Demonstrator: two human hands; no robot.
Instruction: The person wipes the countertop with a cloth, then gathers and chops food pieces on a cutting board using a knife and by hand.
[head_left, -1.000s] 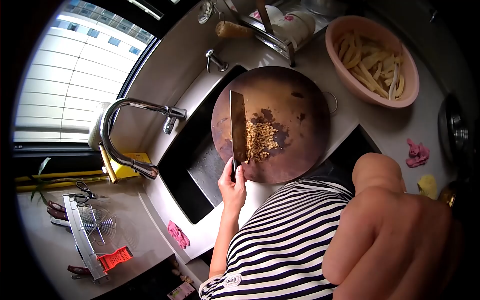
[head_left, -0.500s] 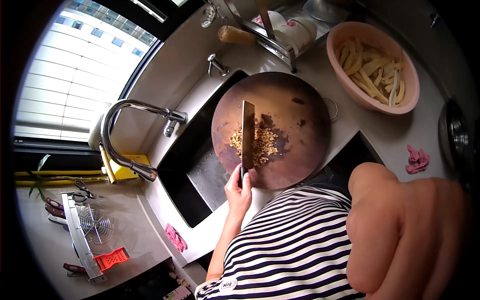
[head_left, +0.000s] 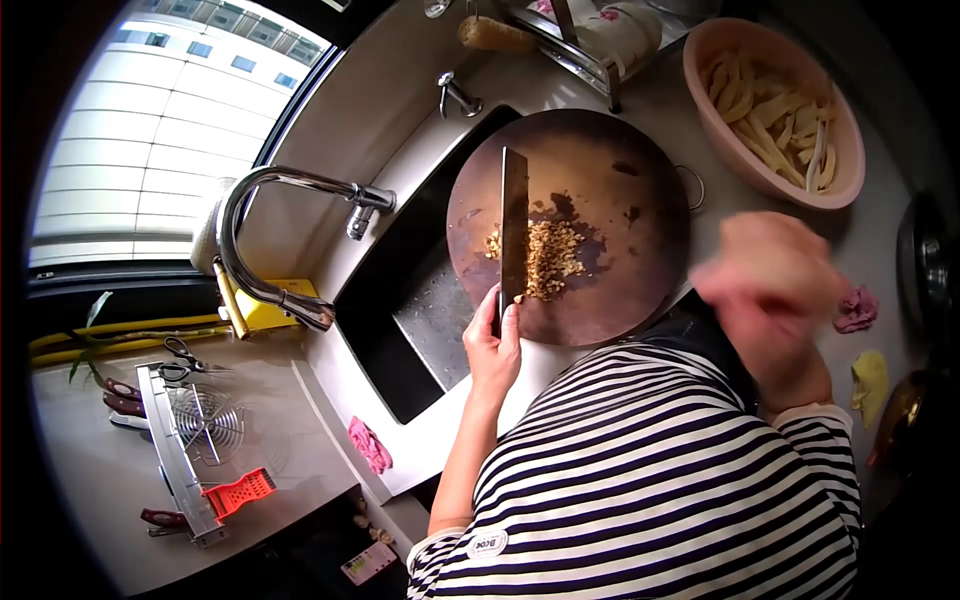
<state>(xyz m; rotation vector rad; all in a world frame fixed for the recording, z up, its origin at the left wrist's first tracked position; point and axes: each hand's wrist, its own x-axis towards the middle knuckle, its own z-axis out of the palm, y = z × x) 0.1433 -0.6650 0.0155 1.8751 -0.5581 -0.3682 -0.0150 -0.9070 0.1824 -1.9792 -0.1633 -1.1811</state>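
Observation:
My left hand [head_left: 494,345] is closed round the handle of a cleaver [head_left: 515,225]. The blade stands on edge over a round, dark-stained chopping board [head_left: 620,270]. Finely chopped pale-brown bits [head_left: 553,258] lie mostly to the right of the blade, with a few on its left. My right hand [head_left: 770,285] is raised off to the right of the board, apart from the cleaver. Motion smears its fingers, so what it holds, if anything, cannot be made out.
The board lies across a black sink [head_left: 430,300] with a curved tap [head_left: 250,190]. A pink basin [head_left: 850,185] of pale strips stands at the upper right. Scissors [head_left: 182,362], a knife rack [head_left: 175,460], an orange grater [head_left: 240,492] and pink cloths [head_left: 370,445] lie around.
My right hand has moved away from the camera, up and left. The cleaver crossed the chopped bits to the right, then went back toward their left side. The whole view has shifted.

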